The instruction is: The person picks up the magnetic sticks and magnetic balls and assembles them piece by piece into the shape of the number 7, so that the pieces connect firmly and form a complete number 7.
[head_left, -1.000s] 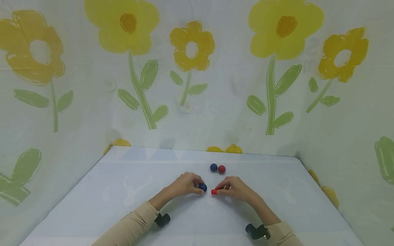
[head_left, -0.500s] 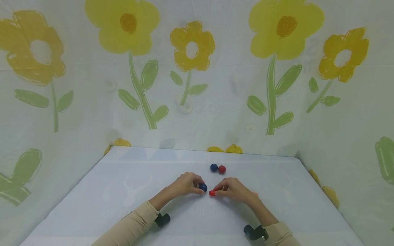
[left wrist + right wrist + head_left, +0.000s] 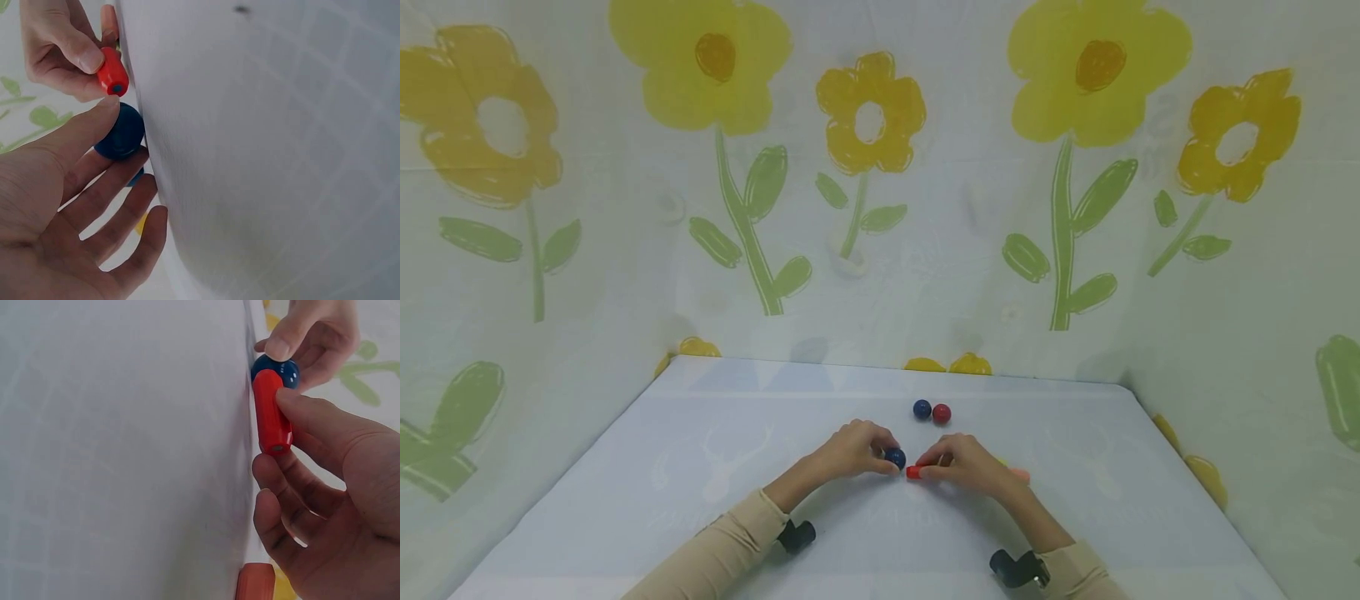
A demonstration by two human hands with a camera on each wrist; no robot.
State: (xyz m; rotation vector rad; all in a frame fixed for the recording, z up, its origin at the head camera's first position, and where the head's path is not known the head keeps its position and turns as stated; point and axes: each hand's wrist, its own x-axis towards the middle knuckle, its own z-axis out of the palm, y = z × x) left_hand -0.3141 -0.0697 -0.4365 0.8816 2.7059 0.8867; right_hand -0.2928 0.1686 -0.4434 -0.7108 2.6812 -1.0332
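Can't actually read anything here tbh. The white table [image 3: 880,571] has pale lettering [image 3: 676,518] on its left side, just below a faded deer print [image 3: 730,461], but it's too washed out.

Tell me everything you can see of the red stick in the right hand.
The red stick is a short, glossy rod with flattened sides, apparently plastic. Each end shows a small darker centre, bluish in the left wrist view, greyish in the right. The thumb and fingers of the right hand pinch it, one end pointing toward the blue ball in the left hand. Whether it touches that ball or the table I can't tell.
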